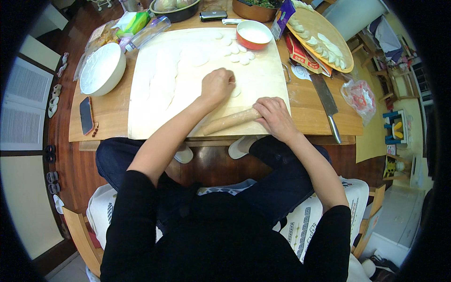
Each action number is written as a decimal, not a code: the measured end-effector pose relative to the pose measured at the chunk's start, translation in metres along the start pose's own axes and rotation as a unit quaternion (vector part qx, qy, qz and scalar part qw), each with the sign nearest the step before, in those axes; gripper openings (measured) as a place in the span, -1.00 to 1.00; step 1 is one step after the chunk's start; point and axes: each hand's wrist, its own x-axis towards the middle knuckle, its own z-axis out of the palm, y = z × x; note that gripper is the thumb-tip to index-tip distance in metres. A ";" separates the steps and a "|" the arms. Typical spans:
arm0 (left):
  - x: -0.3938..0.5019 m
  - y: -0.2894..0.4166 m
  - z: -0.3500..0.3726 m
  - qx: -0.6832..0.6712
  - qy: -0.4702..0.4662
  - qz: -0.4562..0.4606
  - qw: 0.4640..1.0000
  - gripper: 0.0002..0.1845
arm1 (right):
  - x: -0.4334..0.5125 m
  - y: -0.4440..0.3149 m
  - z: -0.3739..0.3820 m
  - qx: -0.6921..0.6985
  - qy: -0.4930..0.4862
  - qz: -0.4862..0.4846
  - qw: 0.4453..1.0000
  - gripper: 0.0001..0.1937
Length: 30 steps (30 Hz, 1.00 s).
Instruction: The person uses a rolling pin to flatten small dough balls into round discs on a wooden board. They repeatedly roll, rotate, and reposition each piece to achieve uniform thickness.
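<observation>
My left hand (217,86) is over the middle of a pale, floured board (260,81), its fingers curled down on the edge of a small flat dough round (236,91). A wooden rolling pin (230,121) lies slanted near the board's front edge. My right hand (276,118) grips its right end. Beyond my hands, several small dough pieces (234,49) sit beside a red bowl with a white inside (254,34). Flattened dough wrappers (197,56) are spread on the board's left half, pale against the flour.
Left stand a white bowl (103,69), a phone (86,115) and a clear bottle (148,33). To the right lie a cleaver (325,97), a plastic bag (358,98) and a round tray (317,24) with dumplings. A pot of chopped greens (255,10) stands at the back.
</observation>
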 end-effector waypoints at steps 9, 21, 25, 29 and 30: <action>-0.030 -0.017 -0.008 -0.253 -0.171 -0.138 0.942 -0.86 | -0.017 -0.013 -0.004 0.044 -0.049 0.029 0.997 -0.60; -0.004 0.001 -0.017 -0.067 -0.266 -0.075 0.959 -0.77 | 0.047 -0.036 0.027 -0.052 0.034 0.136 0.989 -0.52; -0.012 -0.005 -0.010 -0.113 -0.168 0.005 0.979 -0.82 | 0.023 -0.043 0.020 -0.025 0.002 0.139 0.990 -0.50; -0.014 -0.009 -0.008 -0.160 -0.218 -0.069 0.960 -0.81 | 0.040 -0.036 0.031 -0.041 -0.001 0.167 0.985 -0.49; -0.014 -0.009 -0.009 -0.125 -0.221 -0.061 0.965 -0.81 | 0.047 -0.035 0.035 -0.051 0.016 0.165 0.985 -0.49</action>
